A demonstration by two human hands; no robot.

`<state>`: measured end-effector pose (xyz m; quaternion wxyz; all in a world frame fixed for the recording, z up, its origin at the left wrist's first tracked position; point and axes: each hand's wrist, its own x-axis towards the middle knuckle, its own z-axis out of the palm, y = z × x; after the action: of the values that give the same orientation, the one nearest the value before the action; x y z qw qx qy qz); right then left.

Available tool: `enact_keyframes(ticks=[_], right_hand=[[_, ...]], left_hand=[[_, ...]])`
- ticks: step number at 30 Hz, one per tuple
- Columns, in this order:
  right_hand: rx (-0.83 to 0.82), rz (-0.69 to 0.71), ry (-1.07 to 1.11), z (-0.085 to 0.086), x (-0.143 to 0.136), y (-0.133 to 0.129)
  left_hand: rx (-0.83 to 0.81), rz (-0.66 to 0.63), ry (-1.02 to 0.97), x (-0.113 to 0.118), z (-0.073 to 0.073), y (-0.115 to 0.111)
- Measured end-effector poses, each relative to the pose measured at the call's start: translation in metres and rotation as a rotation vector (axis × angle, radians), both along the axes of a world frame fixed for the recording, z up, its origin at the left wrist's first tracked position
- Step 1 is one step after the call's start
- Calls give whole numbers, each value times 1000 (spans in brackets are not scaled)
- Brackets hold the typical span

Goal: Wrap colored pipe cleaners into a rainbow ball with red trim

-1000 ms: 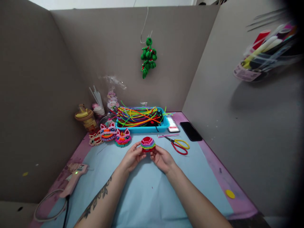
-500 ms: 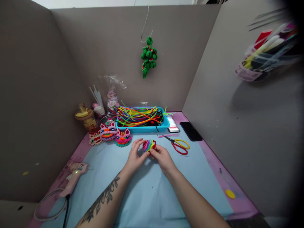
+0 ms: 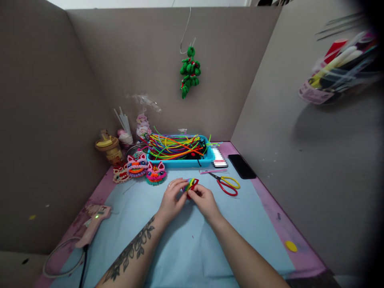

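Between my hands, above the blue cloth (image 3: 186, 248), is a small rainbow-striped fuzzy piece (image 3: 191, 184) with a red edge, which looks bent from pipe cleaners. My left hand (image 3: 173, 197) is closed round its left side, the fingers lying over the top and covering part of the stripes. With thumb and forefinger, my right hand (image 3: 205, 202) pinches its lower right edge. The underside of the piece is hidden by my fingers. Scissors (image 3: 226, 184) with one yellow and one red handle lie open to the right of my right hand.
A blue tray (image 3: 180, 163) of colourful pipe cleaners stands at the back. Several fuzzy animal-face figures (image 3: 156, 174) sit left of it. A pink glue gun (image 3: 95, 226) with a green light lies at left. A black phone (image 3: 241, 166) lies at right; grey panels enclose the table.
My left fingers have moved over the top of the rainbow piece, covering more of its stripes. The piece has turned slightly; my right hand keeps its pinch.
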<state>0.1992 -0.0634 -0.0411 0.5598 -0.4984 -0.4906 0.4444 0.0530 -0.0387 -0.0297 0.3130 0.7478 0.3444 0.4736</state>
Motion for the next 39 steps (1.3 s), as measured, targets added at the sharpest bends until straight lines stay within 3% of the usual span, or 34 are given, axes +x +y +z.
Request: enact_keyframes(ticks=[15,23,32,39], right_hand=[[109,-45,-168,-3,-1,0],[197,139,-160,8,3,-4],[135,111,-38,6,4,-3],[217,17,-120,7,3,-4]], left_hand=[[-55,-28,2,-1,-4,2],[-308,-226,-75,-6,-4,6],[-88,-156,68,-4,-8,8],[-186,-160,6,-6,-7,6]])
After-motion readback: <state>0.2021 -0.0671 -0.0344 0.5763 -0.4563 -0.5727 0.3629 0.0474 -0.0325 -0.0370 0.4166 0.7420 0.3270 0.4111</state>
